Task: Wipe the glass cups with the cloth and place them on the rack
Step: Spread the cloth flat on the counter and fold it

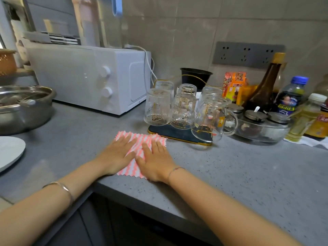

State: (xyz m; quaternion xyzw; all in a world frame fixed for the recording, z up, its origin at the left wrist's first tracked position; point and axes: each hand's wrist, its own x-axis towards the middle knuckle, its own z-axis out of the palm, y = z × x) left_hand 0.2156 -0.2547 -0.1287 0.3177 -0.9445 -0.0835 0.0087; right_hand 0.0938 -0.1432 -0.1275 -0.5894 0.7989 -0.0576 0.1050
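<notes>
Grey speckled countertop (248,174) runs out of frame at right. The steel pot (23,109) and white plate (8,151) at left are both cut by the frame edge. I cannot identify the blurred items on the upper-left shelf. Most of the cloth (142,141) is hidden under both hands.

Cloth: pink-and-white zigzag stripes and a pinked edge. It lies flat on the counter, directly in front of the rack (179,133), far corner at the rack's base. Left hand (117,155) and right hand (156,160) lie palm-down on it side by side, fingers straight and slightly spread.

Rack: dark blue base, gold rim and wire. Several glass cups (157,107) stand inverted on it, and a handled mug (211,116) sits tilted at its right end.

Room: a white microwave (79,77) stands against the tiled wall. A grey socket strip (248,54) is mounted above the bottles (291,96) at right.
</notes>
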